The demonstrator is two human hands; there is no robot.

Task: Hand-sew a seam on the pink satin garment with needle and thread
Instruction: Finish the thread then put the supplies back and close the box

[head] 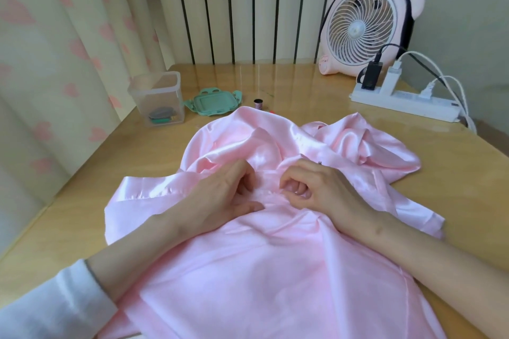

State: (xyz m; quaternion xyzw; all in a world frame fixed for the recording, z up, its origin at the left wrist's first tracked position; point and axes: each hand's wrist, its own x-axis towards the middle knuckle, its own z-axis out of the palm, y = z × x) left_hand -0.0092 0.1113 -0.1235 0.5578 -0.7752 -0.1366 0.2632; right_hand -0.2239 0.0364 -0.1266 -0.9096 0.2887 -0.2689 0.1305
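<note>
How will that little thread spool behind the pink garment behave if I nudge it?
The thread spool stands upright on its end and looks small, so it is probably light and may tip easily. On its side, its round shape would likely let it roll across the glossy table.

Open table [82, 173] left of the garment [261, 256]; box [157, 96], lid [212, 103], spool [258, 104] stand beyond.

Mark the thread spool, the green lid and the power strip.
thread spool [258, 104], head view, its side wall.
green lid [212, 103], head view, its flat centre panel.
power strip [438, 107], head view, bare white top face.
</note>
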